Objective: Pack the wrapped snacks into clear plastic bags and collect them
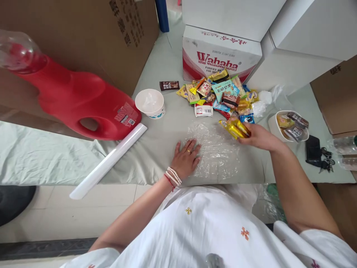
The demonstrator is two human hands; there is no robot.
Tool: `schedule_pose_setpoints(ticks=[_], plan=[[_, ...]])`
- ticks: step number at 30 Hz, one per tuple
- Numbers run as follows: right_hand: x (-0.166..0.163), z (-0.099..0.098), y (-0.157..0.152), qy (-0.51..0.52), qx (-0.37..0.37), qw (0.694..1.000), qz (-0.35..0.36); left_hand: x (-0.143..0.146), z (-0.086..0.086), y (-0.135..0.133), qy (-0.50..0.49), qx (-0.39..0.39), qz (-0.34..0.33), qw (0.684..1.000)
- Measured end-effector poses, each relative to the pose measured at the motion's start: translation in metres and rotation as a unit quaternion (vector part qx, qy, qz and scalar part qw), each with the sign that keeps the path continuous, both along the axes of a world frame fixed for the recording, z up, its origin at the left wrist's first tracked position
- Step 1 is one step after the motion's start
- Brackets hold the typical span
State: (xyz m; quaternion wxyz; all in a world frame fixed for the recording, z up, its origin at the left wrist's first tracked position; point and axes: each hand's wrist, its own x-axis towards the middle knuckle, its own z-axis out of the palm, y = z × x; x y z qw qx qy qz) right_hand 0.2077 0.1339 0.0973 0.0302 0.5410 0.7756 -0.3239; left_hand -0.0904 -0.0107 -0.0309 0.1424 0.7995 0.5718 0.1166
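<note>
My left hand [186,158] lies flat with fingers spread on the left edge of a clear plastic sheet [216,150] spread on the grey cloth. My right hand [258,137] is closed on several yellow-wrapped snacks [235,129], held over the sheet's far right corner. Just beyond lies a pile of mixed snack packets [220,95]. A brown snack bar [169,85] lies apart to the left of the pile.
A red jug [75,98] lies on its side at left, a white roll [108,160] and an empty white cup [150,102] beside it. A white bowl [275,126] with packets, a black wallet with keys [316,152], and a Wahaha carton [220,56] stand around.
</note>
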Motion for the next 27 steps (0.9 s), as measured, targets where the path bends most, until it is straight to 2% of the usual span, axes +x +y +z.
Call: schedule_pose_setpoints(ticks=[4, 7, 10, 12, 17, 20, 24, 27], plan=[[-0.005, -0.015, -0.043, 0.006, -0.058, 0.991, 0.119, 0.001, -0.002, 0.0, 0.019, -0.004, 0.0, 1.0], [-0.023, -0.031, -0.052, -0.06, 0.0, 0.984, 0.165, 0.002, -0.003, -0.001, 0.028, -0.002, 0.022, 0.999], [-0.031, -0.034, -0.051, -0.089, 0.074, 0.984, 0.135, 0.003, -0.004, -0.003, 0.042, 0.001, 0.021, 0.999], [-0.036, -0.034, -0.052, -0.073, 0.093, 0.987, 0.108, 0.004, -0.005, -0.004, 0.055, 0.003, 0.011, 0.998], [-0.064, -0.049, -0.061, -0.058, 0.056, 0.988, 0.131, 0.007, -0.004, -0.004, 0.075, 0.015, 0.016, 0.997], [-0.076, -0.061, -0.077, -0.051, 0.078, 0.988, 0.123, 0.007, -0.002, -0.004, 0.081, 0.009, 0.01, 0.997], [-0.074, -0.071, -0.099, -0.047, 0.148, 0.98, 0.128, 0.007, -0.002, -0.004, 0.08, 0.006, 0.014, 0.997], [-0.064, -0.077, -0.097, -0.034, 0.152, 0.979, 0.134, 0.008, -0.003, -0.004, 0.075, 0.011, 0.018, 0.997]])
